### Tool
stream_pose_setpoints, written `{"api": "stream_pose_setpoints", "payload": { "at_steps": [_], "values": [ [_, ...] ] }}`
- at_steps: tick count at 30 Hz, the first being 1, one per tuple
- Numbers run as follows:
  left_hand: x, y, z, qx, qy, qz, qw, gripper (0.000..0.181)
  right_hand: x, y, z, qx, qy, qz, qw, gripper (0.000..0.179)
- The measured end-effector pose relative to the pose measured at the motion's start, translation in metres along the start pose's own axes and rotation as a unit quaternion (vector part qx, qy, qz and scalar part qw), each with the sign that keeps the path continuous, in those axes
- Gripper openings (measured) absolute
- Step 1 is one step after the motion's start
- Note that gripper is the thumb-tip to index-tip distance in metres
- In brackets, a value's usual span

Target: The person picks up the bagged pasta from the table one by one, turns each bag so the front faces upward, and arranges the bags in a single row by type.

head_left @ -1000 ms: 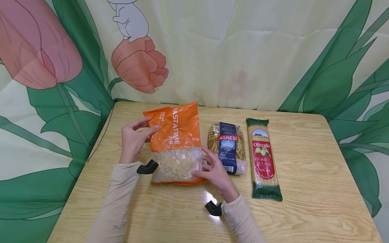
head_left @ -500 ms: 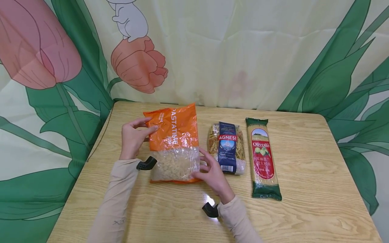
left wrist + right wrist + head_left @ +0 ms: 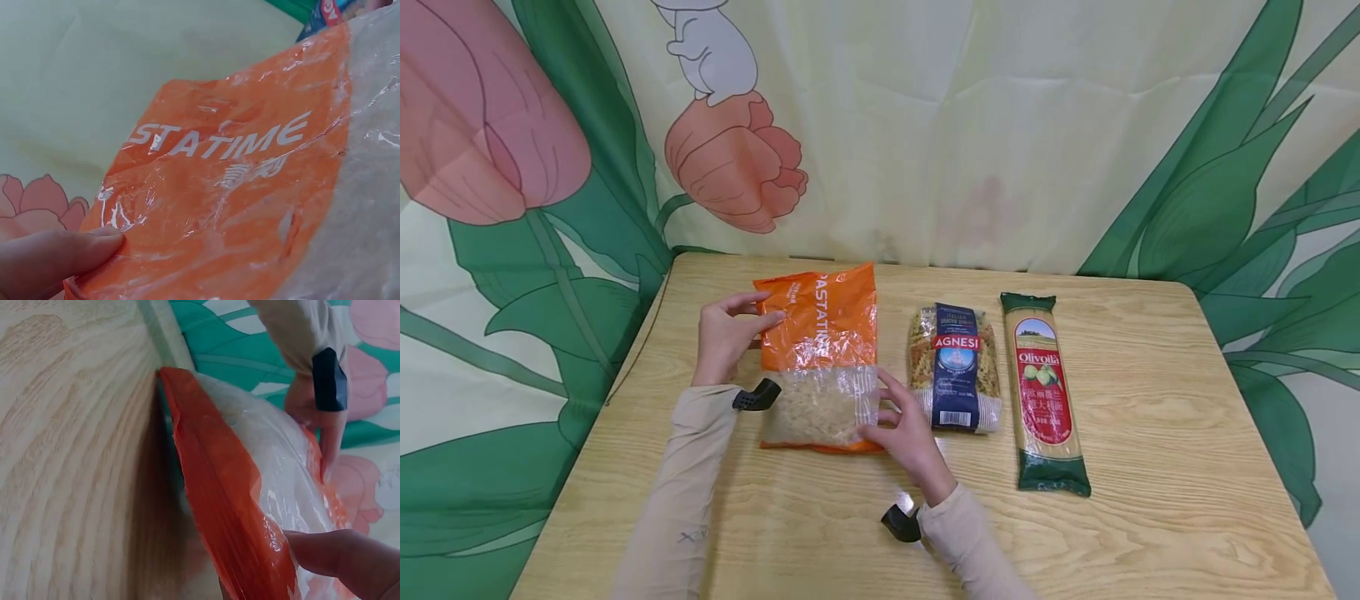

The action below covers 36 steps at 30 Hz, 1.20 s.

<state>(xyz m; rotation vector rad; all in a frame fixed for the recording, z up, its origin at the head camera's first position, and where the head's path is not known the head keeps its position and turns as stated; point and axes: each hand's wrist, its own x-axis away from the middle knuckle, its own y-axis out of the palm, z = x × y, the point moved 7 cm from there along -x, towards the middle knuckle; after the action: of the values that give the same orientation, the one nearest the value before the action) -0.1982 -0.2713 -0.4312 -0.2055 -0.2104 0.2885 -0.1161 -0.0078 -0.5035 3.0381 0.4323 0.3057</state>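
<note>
An orange PASTATIME pasta bag (image 3: pixel 820 321) with a clear lower window showing pale pasta is held between both hands. At its upper left edge my left hand (image 3: pixel 721 337) pinches the plastic, its thumb (image 3: pixel 94 247) lying on the front face. Lower down, on the right edge, my right hand (image 3: pixel 910 433) grips the bag; its thumb (image 3: pixel 344 553) presses the front near the bottom seam. The bag's bottom, seen from the right wrist, sits close to the table with a shadow beside it; I cannot tell whether it touches. Fingers behind the bag are partly hidden.
Right of the bag lies an AGNESI pasta bag (image 3: pixel 957 362) with a dark blue label. Beyond it is a long Olivoilà spaghetti pack (image 3: pixel 1045 392) with green ends. A printed curtain (image 3: pixel 1000 150) hangs behind the wooden table (image 3: pixel 1165 433).
The orange bag has shifted slightly left and looks a little narrower, and my right hand has moved left with it. Both hands keep their hold. The whole head view has shifted slightly.
</note>
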Motion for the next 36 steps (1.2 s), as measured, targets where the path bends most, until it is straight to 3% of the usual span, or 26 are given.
{"api": "stream_pose_setpoints", "payload": {
  "at_steps": [10,17,22,29,36],
  "values": [
    [-0.011,0.004,-0.015,-0.018,-0.025,-0.014,0.9994,0.050,-0.004,0.005,0.013,0.064,0.011,0.026,0.9975,0.088],
    [-0.015,0.011,-0.033,-0.051,-0.042,-0.091,0.9936,0.060,-0.002,0.009,0.017,0.087,0.019,0.030,0.9955,0.085],
    [-0.017,0.014,-0.044,-0.059,-0.041,-0.116,0.9907,0.062,0.001,0.011,0.012,0.116,0.004,0.037,0.9926,0.080],
    [-0.020,0.017,-0.054,-0.102,-0.039,-0.122,0.9866,0.062,0.001,0.010,0.010,0.153,-0.009,0.050,0.9869,0.077],
    [-0.014,0.013,-0.052,-0.087,-0.045,-0.109,0.9892,0.061,0.003,0.012,0.004,0.204,-0.018,0.042,0.9779,0.075]
  ]
}}
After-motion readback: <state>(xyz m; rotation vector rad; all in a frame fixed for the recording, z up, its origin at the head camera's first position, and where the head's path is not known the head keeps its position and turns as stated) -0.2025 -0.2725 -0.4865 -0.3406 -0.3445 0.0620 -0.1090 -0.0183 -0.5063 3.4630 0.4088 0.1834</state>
